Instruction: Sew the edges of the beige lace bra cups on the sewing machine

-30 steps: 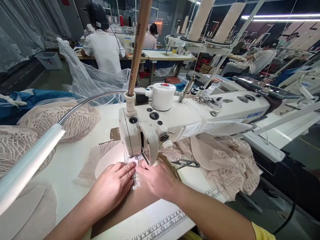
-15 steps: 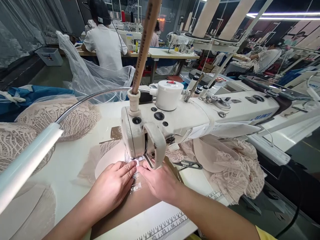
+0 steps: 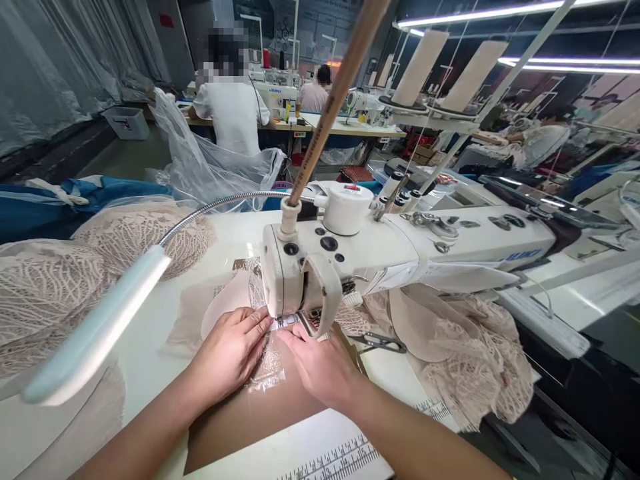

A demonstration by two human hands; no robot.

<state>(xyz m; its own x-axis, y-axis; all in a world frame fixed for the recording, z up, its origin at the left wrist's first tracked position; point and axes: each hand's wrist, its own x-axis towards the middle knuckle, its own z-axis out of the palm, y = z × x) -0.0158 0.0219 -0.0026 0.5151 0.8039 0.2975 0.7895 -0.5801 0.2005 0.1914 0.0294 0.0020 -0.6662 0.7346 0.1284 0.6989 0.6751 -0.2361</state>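
Under the sewing machine's head (image 3: pixel 285 277) lies a pale beige fabric piece (image 3: pixel 220 303) with a lace part (image 3: pixel 257 288) beside it. My left hand (image 3: pixel 233 353) is closed, its fingers together and pressing the fabric's near edge left of the presser foot (image 3: pixel 285 321). Just right of the foot, my right hand (image 3: pixel 320 363) has thumb and forefinger drawn together on the fabric; its other fingers are partly hidden behind the machine's guard (image 3: pixel 323 300). Both hands rest over a brown sheet (image 3: pixel 250 427) stuck down with clear tape (image 3: pixel 267 380).
Thread snips (image 3: pixel 383 343) lie right of my right hand, before a heap of beige lace pieces (image 3: pixel 465 353). More lace pieces (image 3: pixel 145 230) are at left. A lamp (image 3: pixel 105 327) reaches over the table's left side. A printed ruler (image 3: pixel 335 460) runs along the front. A person (image 3: pixel 230 117) sits ahead.
The camera view has tilted, so the machine and table sit lower and slightly right. My fingertips are a little farther apart, and more of the presser foot area shows between them.
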